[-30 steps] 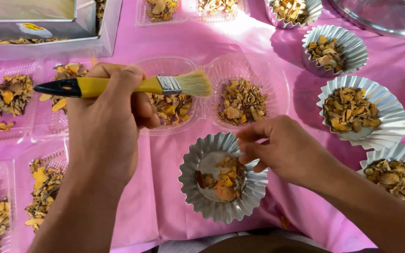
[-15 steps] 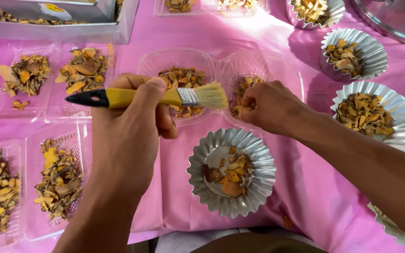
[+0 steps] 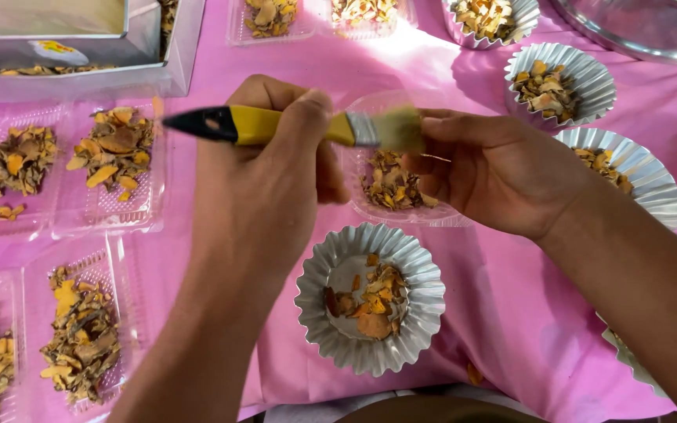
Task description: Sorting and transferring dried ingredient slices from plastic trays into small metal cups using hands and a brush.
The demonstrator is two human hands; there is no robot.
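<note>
A pink cloth covered the whole table. At the top left a metal box ran off the edge, and at the top right only the rim of a big steel bowl showed. Clear plastic trays of dried orange-brown chips lay about; I counted seven, several cut off or half hidden by the arms. Fluted foil cups numbered five in sight, one tucked under the right forearm. The left hand was clenched around a yellow-handled brush, held level above a tray. The right hand pinched the blurred bristles; what else it held, I could not tell.
</note>
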